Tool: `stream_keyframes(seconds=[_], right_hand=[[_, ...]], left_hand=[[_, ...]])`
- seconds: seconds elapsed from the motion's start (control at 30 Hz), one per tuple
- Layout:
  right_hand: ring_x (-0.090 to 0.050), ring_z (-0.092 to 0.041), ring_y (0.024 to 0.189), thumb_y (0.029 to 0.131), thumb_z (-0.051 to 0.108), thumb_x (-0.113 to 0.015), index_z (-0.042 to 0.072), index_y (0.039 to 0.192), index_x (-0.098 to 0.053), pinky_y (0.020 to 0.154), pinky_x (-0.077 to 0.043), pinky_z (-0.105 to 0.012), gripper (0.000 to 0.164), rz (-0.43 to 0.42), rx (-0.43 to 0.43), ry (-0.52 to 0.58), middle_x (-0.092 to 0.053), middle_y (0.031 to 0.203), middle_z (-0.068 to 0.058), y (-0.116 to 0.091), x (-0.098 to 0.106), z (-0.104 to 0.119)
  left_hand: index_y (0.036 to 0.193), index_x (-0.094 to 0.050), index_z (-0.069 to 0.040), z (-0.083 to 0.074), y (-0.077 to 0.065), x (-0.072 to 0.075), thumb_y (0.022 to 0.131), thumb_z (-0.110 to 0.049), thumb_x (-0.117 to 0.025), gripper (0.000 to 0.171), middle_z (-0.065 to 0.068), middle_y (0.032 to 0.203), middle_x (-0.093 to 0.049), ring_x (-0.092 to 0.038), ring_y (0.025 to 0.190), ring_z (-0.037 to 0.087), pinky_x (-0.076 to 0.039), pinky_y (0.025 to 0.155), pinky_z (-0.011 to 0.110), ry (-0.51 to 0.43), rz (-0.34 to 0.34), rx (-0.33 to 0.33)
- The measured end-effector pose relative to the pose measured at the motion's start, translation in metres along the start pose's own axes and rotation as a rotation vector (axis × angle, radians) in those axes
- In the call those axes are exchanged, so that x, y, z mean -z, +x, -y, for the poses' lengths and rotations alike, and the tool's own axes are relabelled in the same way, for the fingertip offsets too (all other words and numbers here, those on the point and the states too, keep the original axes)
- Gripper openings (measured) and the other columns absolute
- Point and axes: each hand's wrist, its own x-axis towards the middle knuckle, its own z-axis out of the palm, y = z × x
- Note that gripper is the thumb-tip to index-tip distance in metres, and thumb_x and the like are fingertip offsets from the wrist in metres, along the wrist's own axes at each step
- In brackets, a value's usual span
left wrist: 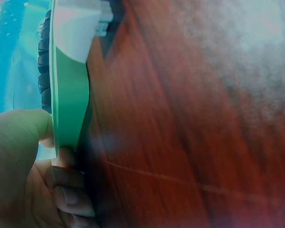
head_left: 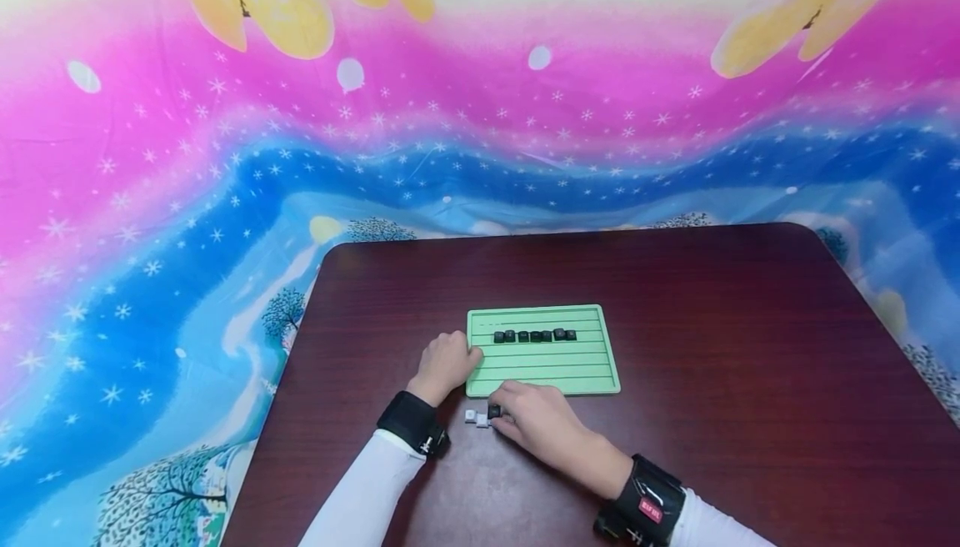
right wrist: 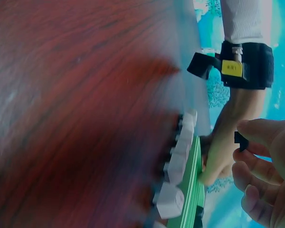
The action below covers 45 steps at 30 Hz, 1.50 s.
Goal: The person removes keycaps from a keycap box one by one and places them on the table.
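A pale green ridged tray [head_left: 543, 370] lies on the table, with several black keycaps [head_left: 535, 336] lined up along one of its ridges. My left hand [head_left: 446, 363] grips the tray's left edge; in the left wrist view its thumb lies at the upper side and the fingers curl below. Between the thumb and fingertips of my right hand [head_left: 542, 419] is a black keycap [right wrist: 241, 140], pinched above the table just off the tray's near edge. Several white keycaps [right wrist: 170, 199] stand in a row along that edge, and my right hand covers part of the row in the head view.
The dark red-brown table [head_left: 712, 347] has rounded far corners. Behind it hangs a colourful printed cloth [head_left: 480, 130]. Black straps with small cameras circle both wrists, and the left wrist's camera [head_left: 435, 443] sits close to the white keycaps.
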Motion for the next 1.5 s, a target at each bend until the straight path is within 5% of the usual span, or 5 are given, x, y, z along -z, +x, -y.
stream_keyframes(seconds=[0.53, 0.9, 1.5], right_hand=[[-0.065, -0.006, 0.074, 0.087, 0.031, -0.075, 0.022, 0.094, -0.070, 0.058, -0.048, -0.026, 0.012, 0.048, 0.078, -0.063, -0.064, 0.088, 0.010, 0.005, -0.026, 0.025], [-0.066, -0.010, 0.071, 0.083, 0.032, -0.076, 0.022, 0.085, -0.067, 0.056, -0.048, -0.028, 0.014, 0.032, 0.055, -0.142, -0.061, 0.081, 0.010, 0.004, -0.050, 0.033], [-0.064, -0.011, 0.068, 0.082, 0.029, -0.076, 0.022, 0.082, -0.065, 0.053, -0.046, -0.028, 0.012, 0.073, 0.047, -0.144, -0.060, 0.080, 0.009, 0.006, -0.060, 0.033]], left_hand=[[0.057, -0.031, -0.017, 0.000, -0.001, 0.002, 0.089, -0.024, -0.055, 0.040, -0.005, 0.056, -0.022, -0.025, 0.048, 0.014, -0.024, 0.045, 0.028, -0.010, -0.025, -0.037], [0.056, -0.030, -0.017, -0.002, -0.003, 0.005, 0.091, -0.022, -0.055, 0.043, -0.005, 0.054, -0.021, -0.021, 0.046, 0.013, -0.021, 0.044, 0.028, -0.017, -0.013, -0.037], [0.057, -0.032, -0.017, -0.001, -0.003, 0.004, 0.092, -0.022, -0.056, 0.043, -0.005, 0.055, -0.022, -0.023, 0.046, 0.014, -0.022, 0.044, 0.027, -0.022, -0.005, -0.021]])
